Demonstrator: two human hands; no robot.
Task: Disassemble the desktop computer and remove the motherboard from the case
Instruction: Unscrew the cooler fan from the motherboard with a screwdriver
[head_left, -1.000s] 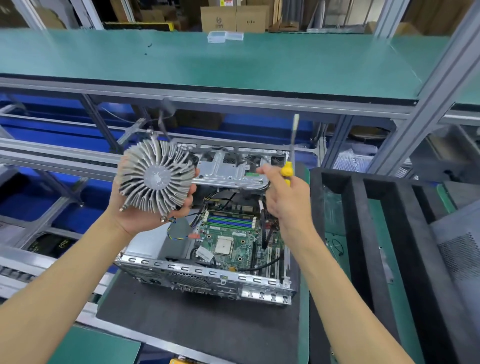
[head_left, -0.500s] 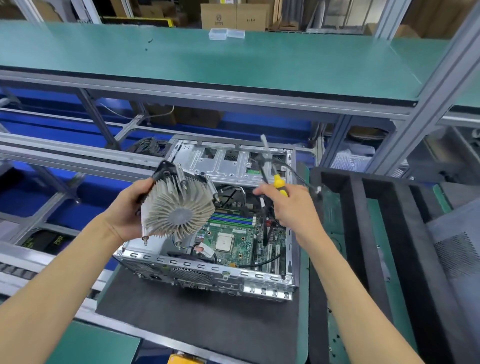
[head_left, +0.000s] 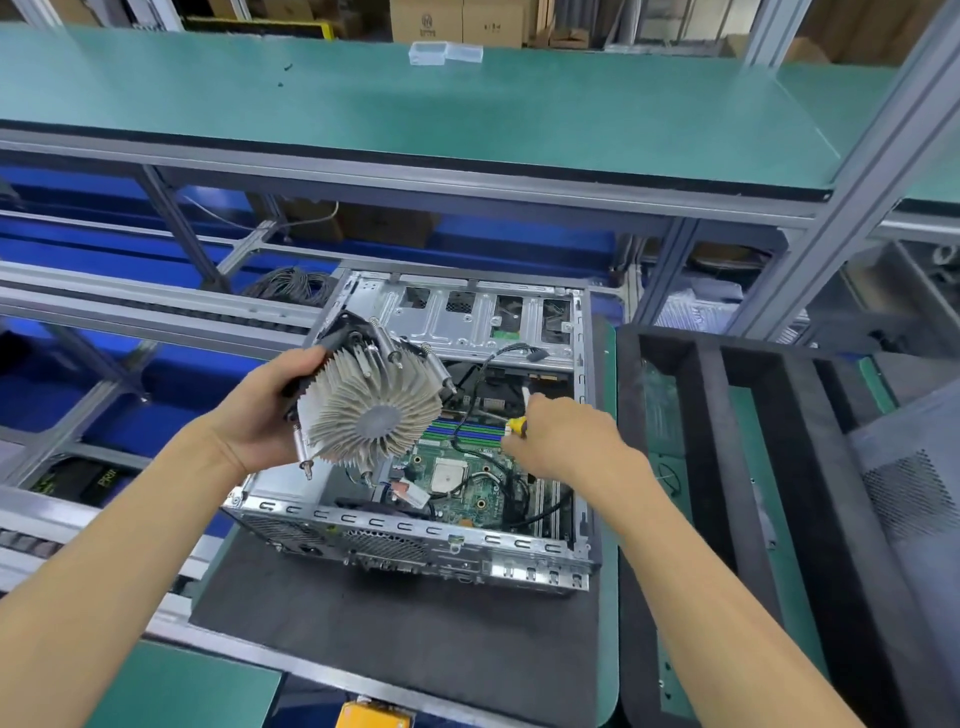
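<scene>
An open metal computer case (head_left: 415, 540) lies on a dark mat, with the green motherboard (head_left: 467, 483) and its bare CPU socket showing inside. My left hand (head_left: 260, 415) grips the round finned CPU cooler (head_left: 371, 415), lifted above the case's left side, fins facing me, its screws sticking out. My right hand (head_left: 566, 441) holds a yellow-handled screwdriver (head_left: 517, 425) low over the motherboard, near the memory slots and black cables. Most of the screwdriver is hidden by the hand.
A black foam tray (head_left: 727, 467) with long slots stands right of the case. A green shelf (head_left: 415, 104) spans above, carrying a small clear plastic box (head_left: 444, 52). A conveyor rail (head_left: 130, 301) and a coil of cable (head_left: 291, 283) lie to the left.
My left hand turned the cooler and lowered it toward the case. My right hand dropped with the screwdriver from upright above the case down to the motherboard.
</scene>
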